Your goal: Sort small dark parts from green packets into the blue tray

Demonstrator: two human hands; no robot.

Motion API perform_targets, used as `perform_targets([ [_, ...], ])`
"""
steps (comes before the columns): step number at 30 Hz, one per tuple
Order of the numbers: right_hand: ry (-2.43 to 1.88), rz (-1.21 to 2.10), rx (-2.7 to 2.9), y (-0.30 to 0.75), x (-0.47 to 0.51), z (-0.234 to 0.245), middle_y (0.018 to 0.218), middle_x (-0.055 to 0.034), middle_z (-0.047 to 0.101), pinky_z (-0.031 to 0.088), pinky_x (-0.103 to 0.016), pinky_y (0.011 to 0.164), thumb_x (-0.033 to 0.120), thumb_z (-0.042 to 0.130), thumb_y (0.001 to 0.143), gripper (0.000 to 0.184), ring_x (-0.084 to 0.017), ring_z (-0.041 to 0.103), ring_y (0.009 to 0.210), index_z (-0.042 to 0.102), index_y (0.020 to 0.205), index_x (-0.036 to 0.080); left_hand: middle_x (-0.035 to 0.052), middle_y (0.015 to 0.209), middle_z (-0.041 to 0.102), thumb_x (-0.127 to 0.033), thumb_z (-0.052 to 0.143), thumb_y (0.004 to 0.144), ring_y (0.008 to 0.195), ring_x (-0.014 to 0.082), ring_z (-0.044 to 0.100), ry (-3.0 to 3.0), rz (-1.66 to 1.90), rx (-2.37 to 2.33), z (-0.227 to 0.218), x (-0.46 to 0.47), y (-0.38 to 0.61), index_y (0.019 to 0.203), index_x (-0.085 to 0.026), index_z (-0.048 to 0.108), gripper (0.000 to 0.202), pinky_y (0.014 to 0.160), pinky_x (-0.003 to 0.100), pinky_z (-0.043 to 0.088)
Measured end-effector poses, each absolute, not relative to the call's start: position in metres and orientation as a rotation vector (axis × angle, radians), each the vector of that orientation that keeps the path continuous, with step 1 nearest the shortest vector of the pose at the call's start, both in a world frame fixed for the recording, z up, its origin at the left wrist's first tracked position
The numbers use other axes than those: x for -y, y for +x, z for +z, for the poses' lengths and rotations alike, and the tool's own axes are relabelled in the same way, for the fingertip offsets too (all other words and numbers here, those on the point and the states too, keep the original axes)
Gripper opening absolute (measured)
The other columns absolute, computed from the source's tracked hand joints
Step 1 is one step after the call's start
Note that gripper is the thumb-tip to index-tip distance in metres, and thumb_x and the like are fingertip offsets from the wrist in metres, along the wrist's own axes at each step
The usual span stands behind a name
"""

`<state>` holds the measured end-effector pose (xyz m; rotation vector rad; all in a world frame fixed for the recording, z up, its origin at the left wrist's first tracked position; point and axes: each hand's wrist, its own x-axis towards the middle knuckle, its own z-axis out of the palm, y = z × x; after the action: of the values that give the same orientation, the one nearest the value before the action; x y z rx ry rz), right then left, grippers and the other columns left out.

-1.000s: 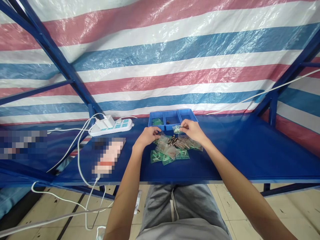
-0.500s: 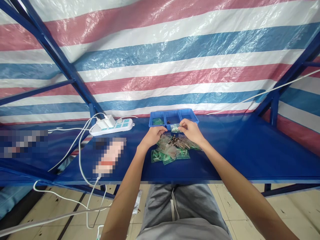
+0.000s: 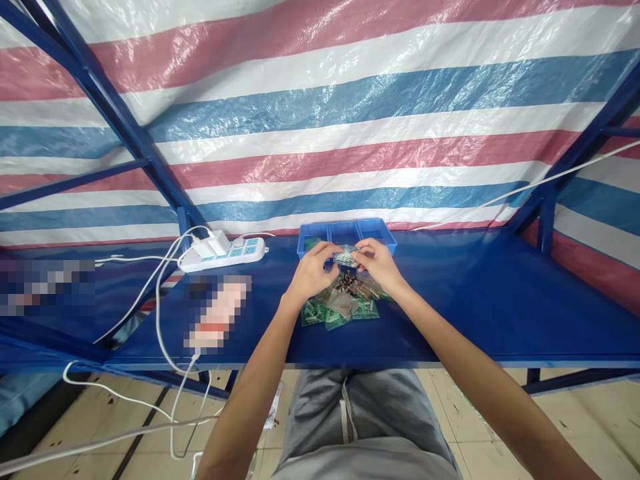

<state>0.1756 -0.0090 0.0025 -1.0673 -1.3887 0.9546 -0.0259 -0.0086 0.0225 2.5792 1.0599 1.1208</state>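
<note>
Between my two hands is a small clear plastic bag with pale and greenish contents too small to make out. My left hand grips its left side, fingers bent over it. From the other side my right hand pinches it between thumb and fingers. Just below lies a pile of small dark metal parts among clear bags. Green-tinted plastic bags with pale pieces lie nearest me. Behind my hands stands a blue compartment tray, partly covered by my fingers; something green shows in its left section.
A white power strip with plugged-in chargers sits at the left on the blue table. White cables run over the table's edge. A blurred-out pinkish object lies left of my arm. Striped plastic sheeting hangs behind.
My left hand has moved up and right from the pile and now grips the small bag too. My right hand, which held it alone, has stayed almost in place.
</note>
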Motion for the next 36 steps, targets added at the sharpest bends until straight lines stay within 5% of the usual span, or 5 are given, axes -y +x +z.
perform_targets([
  [5, -1.011, 0.999, 1.350, 0.176, 0.007, -0.001, 0.074, 0.0007, 0.063, 0.052, -0.030, 0.055, 0.046, 0.073, 0.076, 0.039, -0.018, 0.063, 0.064, 0.059, 0.103, 0.023, 0.0086, 0.127, 0.054, -0.023, 0.065, 0.087, 0.110, 0.0219, 0.062, 2.664, 1.062, -1.140, 0.019, 0.009, -0.024, 0.119, -0.024, 0.064, 0.032, 0.091, 0.034, 0.055],
  [11, -1.005, 1.015, 1.372, 0.175, 0.008, 0.001, 0.076, -0.0012, 0.064, 0.051, -0.029, 0.054, 0.048, 0.073, 0.077, 0.036, -0.020, 0.066, 0.068, 0.062, 0.100, 0.022, 0.0054, 0.113, 0.059, -0.028, 0.066, 0.090, 0.102, 0.0197, 0.063, 2.654, 1.102, -1.162, 0.018, 0.005, -0.028, 0.106, -0.023, 0.067, 0.017, 0.083, 0.030, 0.054],
  [16, -1.031, 0.966, 1.428, 0.176, 0.008, 0.000, 0.078, -0.0016, 0.062, 0.050, -0.029, 0.053, 0.048, 0.071, 0.079, 0.034, -0.019, 0.063, 0.067, 0.063, 0.102, 0.023, 0.0047, 0.114, 0.061, -0.032, 0.070, 0.088, 0.095, 0.0190, 0.065, 2.593, 1.067, -1.182, 0.017, 0.003, -0.029, 0.123, -0.024, 0.060, 0.037, 0.072, 0.027, 0.053],
  [21, -1.048, 0.913, 1.490, 0.176, 0.008, -0.002, 0.085, -0.0023, 0.062, 0.049, -0.029, 0.054, 0.044, 0.066, 0.082, 0.030, -0.017, 0.059, 0.064, 0.064, 0.104, 0.024, 0.0060, 0.116, 0.060, -0.035, 0.074, 0.085, 0.097, 0.0205, 0.065, 2.598, 1.004, -1.206, 0.013, 0.000, -0.030, 0.137, -0.024, 0.052, 0.058, 0.084, 0.033, 0.054],
  [36, -1.090, 0.693, 1.563, 0.176, 0.010, 0.002, 0.088, -0.0035, 0.063, 0.045, -0.031, 0.066, 0.037, 0.057, 0.086, 0.030, -0.019, 0.057, 0.072, 0.065, 0.112, 0.024, 0.0065, 0.114, 0.062, -0.029, 0.075, 0.084, 0.097, 0.0213, 0.065, 2.609, 0.941, -1.205, 0.014, 0.000, -0.030, 0.131, -0.023, 0.058, 0.050, 0.088, 0.035, 0.053],
])
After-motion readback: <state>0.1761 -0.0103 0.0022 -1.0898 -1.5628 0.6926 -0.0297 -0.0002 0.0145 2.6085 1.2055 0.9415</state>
